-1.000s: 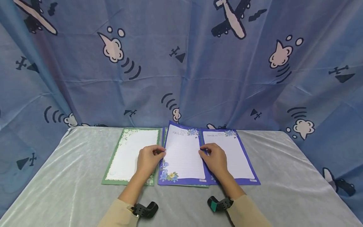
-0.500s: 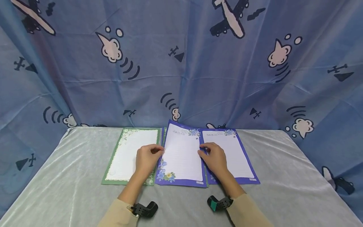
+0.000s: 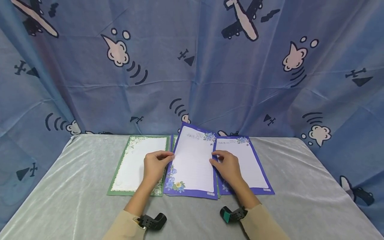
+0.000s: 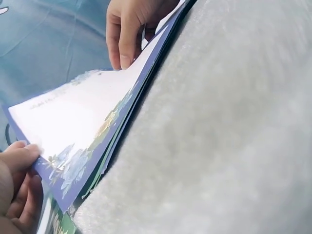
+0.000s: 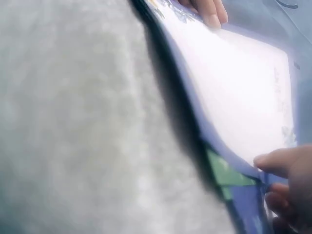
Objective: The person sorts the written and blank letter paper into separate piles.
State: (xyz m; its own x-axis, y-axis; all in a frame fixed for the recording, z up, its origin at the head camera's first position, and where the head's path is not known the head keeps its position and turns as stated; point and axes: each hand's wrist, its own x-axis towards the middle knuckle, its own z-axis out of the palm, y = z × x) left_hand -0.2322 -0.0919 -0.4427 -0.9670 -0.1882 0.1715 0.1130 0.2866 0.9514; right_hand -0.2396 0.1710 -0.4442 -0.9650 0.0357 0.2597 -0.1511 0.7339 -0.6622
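Curtain (image 3: 162, 66): blue, airplane-printed, filling the upper frame.
Tablecloth (image 3: 75, 186): pale grey, across the lower frame.
Purple-bordered sheet (image 3: 195, 163): lower centre.
Left hand (image 3: 153, 167): pinching its left edge.
Right hand (image 3: 228, 167): pinching its right edge.

Plain tan cloth covers this person's arms, left sleeve (image 3: 124, 226) and right sleeve (image 3: 264, 225) alike. Just past the left cuff sits a black wrist unit (image 3: 159, 221), curved and blunt-ended; its right-hand counterpart (image 3: 239, 215) bears a green patch (image 3: 226, 217).
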